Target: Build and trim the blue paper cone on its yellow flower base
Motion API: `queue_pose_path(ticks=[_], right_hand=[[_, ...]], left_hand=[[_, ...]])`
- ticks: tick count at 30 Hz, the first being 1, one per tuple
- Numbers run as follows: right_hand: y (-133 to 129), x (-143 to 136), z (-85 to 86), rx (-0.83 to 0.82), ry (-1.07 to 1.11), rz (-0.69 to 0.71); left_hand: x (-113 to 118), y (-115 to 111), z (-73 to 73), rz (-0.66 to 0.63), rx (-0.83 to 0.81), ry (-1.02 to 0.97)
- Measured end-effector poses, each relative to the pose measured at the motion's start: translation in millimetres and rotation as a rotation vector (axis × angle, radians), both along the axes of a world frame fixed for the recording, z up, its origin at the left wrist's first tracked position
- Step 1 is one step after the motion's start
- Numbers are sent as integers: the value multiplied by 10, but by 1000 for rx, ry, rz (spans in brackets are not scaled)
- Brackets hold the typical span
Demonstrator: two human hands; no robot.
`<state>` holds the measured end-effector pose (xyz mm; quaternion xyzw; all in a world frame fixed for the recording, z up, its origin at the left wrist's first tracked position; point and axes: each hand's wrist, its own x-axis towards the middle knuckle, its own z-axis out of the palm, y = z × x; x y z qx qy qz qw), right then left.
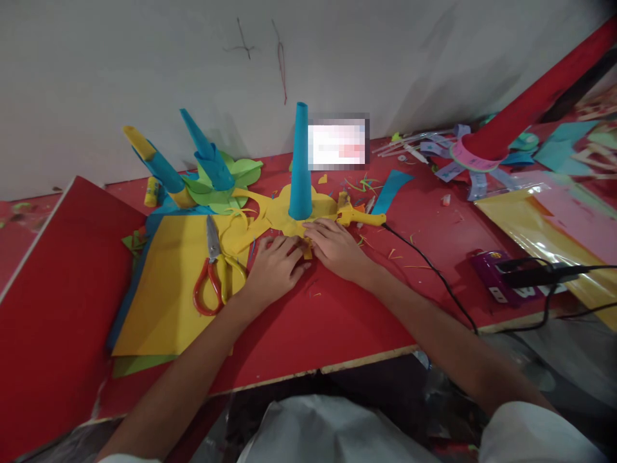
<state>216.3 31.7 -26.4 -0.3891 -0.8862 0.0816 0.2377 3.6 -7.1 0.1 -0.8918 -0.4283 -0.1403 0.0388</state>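
A blue cone (301, 167) stands upright on a yellow flower-shaped cutout (279, 209), on the red tabletop. My left hand (279, 260) rests at the flower's front edge, fingers curled. From the right, my right hand (335, 244) meets it there, its fingertips by the front petal. Between them shows a small yellow craft-sheet piece (307, 249) that the fingers close on; they partly hide it. A yellow glue gun (369, 217) with a black cord lies just right of the flower. To the left, scissors (212, 273) with red and yellow handles lie on yellow sheets (159, 289).
Two more blue cones (212, 164), one with green petals (245, 172), stand at back left beside a glue stick (151, 191). A red board (62, 308) leans at left. At right are a purple box (504, 276) with cables, a red cone (530, 96) and plastic-wrapped sheets (540, 225).
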Motion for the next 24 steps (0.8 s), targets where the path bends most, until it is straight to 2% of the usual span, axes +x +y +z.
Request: queue_pose_path(ticks=[9, 24], right_hand=[[30, -61, -75, 4, 50, 8], [33, -61, -93, -7, 38, 42]], left_hand=[[35, -4, 28, 1, 21, 29], [39, -9, 41, 3, -6, 24]])
